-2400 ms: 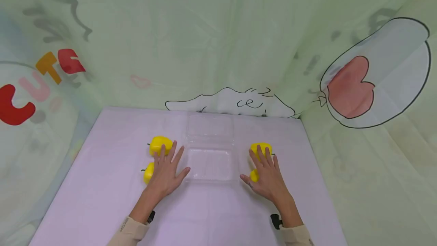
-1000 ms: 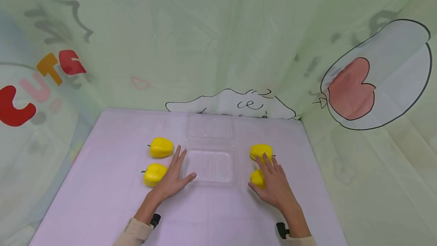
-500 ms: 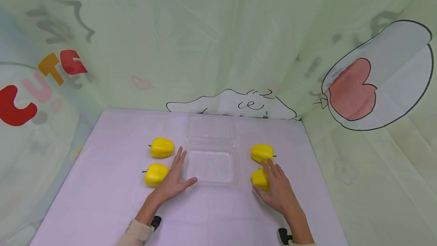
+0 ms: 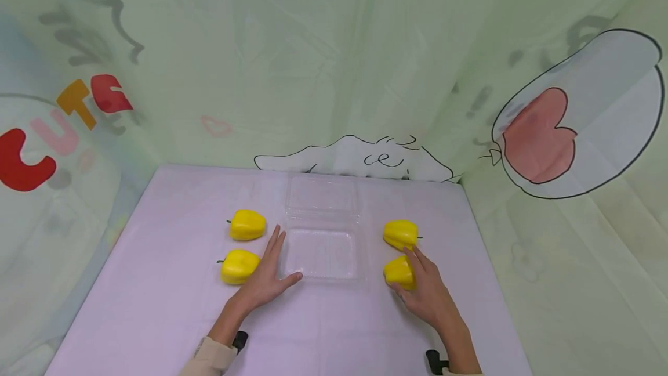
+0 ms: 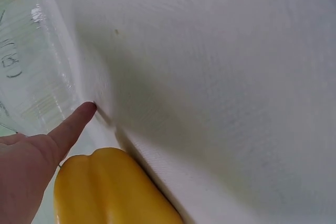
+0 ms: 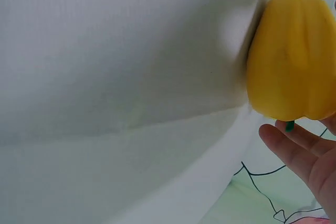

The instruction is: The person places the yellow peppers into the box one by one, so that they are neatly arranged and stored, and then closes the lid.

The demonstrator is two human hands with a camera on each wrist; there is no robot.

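Observation:
In the head view, my right hand [image 4: 429, 293] curves around the near right yellow bell pepper [image 4: 399, 272], thumb on its near side and fingers on its far side. The right wrist view shows this bell pepper [image 6: 294, 56] on the white surface, its green stem toward the palm. My left hand [image 4: 262, 281] lies with fingers spread between the near left bell pepper [image 4: 238, 266] and the clear plastic clamshell box [image 4: 323, 253], holding nothing. The left wrist view has a bell pepper [image 5: 107, 190] beside that hand [image 5: 31, 163].
Two more yellow bell peppers lie farther back, one at left [image 4: 247, 225] and one at right [image 4: 400, 234]. The box's lid [image 4: 320, 195] is folded back toward the rear. Printed curtains [image 4: 292, 74] enclose the white table [image 4: 318, 329] at the back and sides.
Both hands had spread fingers over the peppers. The left has moved right toward the box and stays there. The right has drawn back and curled around the near right pepper.

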